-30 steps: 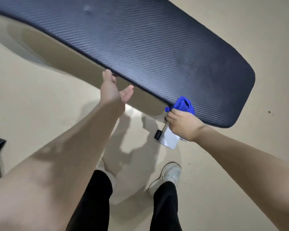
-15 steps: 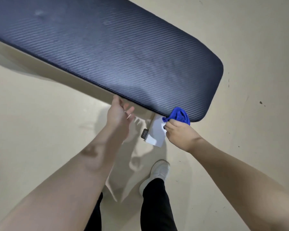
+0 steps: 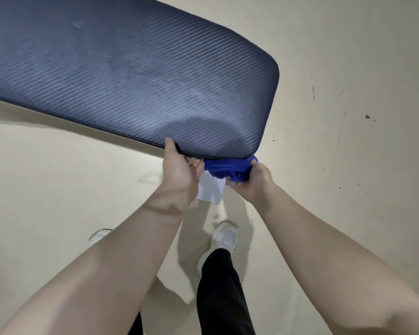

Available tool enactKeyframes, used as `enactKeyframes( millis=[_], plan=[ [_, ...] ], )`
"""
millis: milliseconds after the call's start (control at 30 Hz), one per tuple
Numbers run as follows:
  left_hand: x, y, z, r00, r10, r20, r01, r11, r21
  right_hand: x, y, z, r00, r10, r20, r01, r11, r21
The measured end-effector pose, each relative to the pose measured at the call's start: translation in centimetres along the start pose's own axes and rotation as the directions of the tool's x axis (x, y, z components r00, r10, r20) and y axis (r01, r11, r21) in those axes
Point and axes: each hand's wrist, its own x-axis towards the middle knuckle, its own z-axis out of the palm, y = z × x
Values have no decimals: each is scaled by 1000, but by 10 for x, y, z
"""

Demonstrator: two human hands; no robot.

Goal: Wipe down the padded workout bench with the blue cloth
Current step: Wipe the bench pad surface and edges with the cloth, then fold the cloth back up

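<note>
I've got the blue cloth (image 3: 228,170) bunched under the near corner of the padded bench (image 3: 136,78), stretched between both hands: right hand (image 3: 254,182) has fingers curled around the wad, left hand (image 3: 179,170) pinches the other end, thumb up on the pad's edge. Pad top shows faint smear arcs near this corner, so I judge some wiping is done there; can't tell about the far end. Edge and underside work looks in progress; remaining top coverage unverified.
</note>
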Motion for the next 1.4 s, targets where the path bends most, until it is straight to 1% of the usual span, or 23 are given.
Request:
enactKeyframes(
  millis=[33, 167, 233, 300, 333, 400, 500, 533, 567, 633, 700, 733, 800, 900, 933, 1000, 1033, 1067, 1133, 1200, 1233, 1300, 1400],
  plan=[
    [0, 0, 0, 1000, 5, 11, -5, 1000, -11, -1, -2, 2, 1000, -18, -7, 18, 1000, 10],
    [-1, -2, 3, 1000, 20, -10, -20, 1000, -11, -12, -33, 3, 994, -97, -59, 87, 984, -153],
    [-3, -1, 8, 999, 36, -31, -36, 999, 11, -16, -57, 5, 972, -230, -40, 213, 945, -247],
    [-5, -2, 9, 998, 53, -36, -51, 998, 36, -20, -78, 9, 943, -332, 23, 323, 899, -294],
    [-7, -3, 8, 997, 58, -42, -56, 997, 53, -24, -83, 11, 935, -349, 52, 349, 892, -287],
    [-10, -7, 3, 997, 48, -60, -42, 993, 113, -32, -84, 10, 925, -366, 99, 378, 903, -201],
    [-18, -3, -5, 997, -46, -57, 61, 950, 305, -45, -68, 6, 906, -393, 157, 395, 918, 21],
    [-23, 1, -9, 994, -100, -50, 112, 923, 368, -52, -63, 5, 898, -398, 188, 397, 917, 44],
    [-29, 7, -11, 989, -145, -37, 147, 895, 422, -62, -58, 6, 886, -400, 234, 412, 911, -3],
    [-43, 25, -12, 989, -149, -13, 137, 861, 490, -87, -50, 14, 868, -339, 362, 439, 866, -242],
    [-60, 45, -13, 999, -53, 4, 44, 870, 492, -111, -40, 23, 851, -233, 472, 461, 761, -456],
    [-71, 57, -13, 1000, 4, 29, -18, 867, 497, -126, -36, 29, 833, -191, 520, 484, 707, -515],
    [-93, 82, -16, 989, 68, 132, -128, 839, 529, -154, -29, 42, 783, -122, 609, 528, 647, -549],
    [-131, 119, -26, 931, 52, 361, -235, 842, 485, -198, -19, 70, 709, -32, 704, 547, 655, -521],
    [-141, 131, -32, 907, 50, 417, -263, 842, 470, -214, -15, 81, 701, -19, 713, 551, 648, -525],
    [-160, 155, -49, 883, 79, 462, -330, 805, 493, -242, -7, 103, 708, -19, 706, 560, 625, -544],
    [-168, 168, -60, 882, 103, 460, -354, 789, 503, -255, -1, 114, 703, -21, 711, 584, 587, -561],
    [-175, 181, -74, 884, 132, 449, -373, 778, 505, -270, 6, 125, 695, -20, 719, 624, 515, -588],
    [-190, 208, -103, 873, 174, 456, -412, 765, 496, -301, 24, 147, 659, 7, 752, 711, 320, -626],
    [-209, 237, -134, 852, 211, 478, -459, 740, 492, -330, 42, 171, 613, 25, 790, 782, 129, -610],
    [-218, 253, -149, 844, 241, 480, -485, 725, 490, -343, 52, 185, 590, 28, 807, 805, 53, -591],
    [-239, 286, -181, 823, 310, 476, -543, 675, 500, -369, 73, 216, 519, 27, 854, 850, -119, -513],
    [-266, 329, -229, 794, 368, 484, -606, 537, 587, -403, 115, 265, 349, 3, 937, 859, -399, -319]
  ],
)
